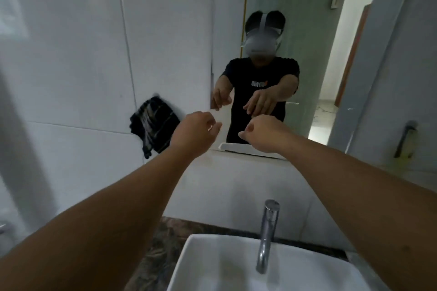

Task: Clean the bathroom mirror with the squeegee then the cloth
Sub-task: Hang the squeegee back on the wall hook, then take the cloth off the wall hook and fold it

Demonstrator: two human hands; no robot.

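Head view, hands: both arms are reaching out over the sink toward the mirror (pixel 307 30). The left hand (pixel 198 132) is hanging with fingers loosely curled and nothing in them. The right hand (pixel 262 134) is doing the same, thumb tip pointing toward the left hand, also holding nothing.

Squeegee: a dark-handled tool that could be the squeegee (pixel 405 139) is hanging on the wall well to the right of the right fingers; it is too blurred to be sure.

Cloth: a dark striped cloth (pixel 153 125) is hanging on the tiled wall just left of the left fingers, apart from them.

Progress: judging from the empty hands, wiping is not yet happening.

Risk: the cloth is sitting nearest the fingers, so grabbing it first would be breaking the squeegee-then-cloth order. A white tray (pixel 236 147) is lying on the ledge right under the fingers; a low stroke could be knocking it into the sink (pixel 212 264). The tap (pixel 268 231) is standing below the right forearm and could be catching an elbow.

Surface and room: white tiles are covering the wall, a dark mottled counter is surrounding the basin, and the mirror is showing the person and an open doorway behind.
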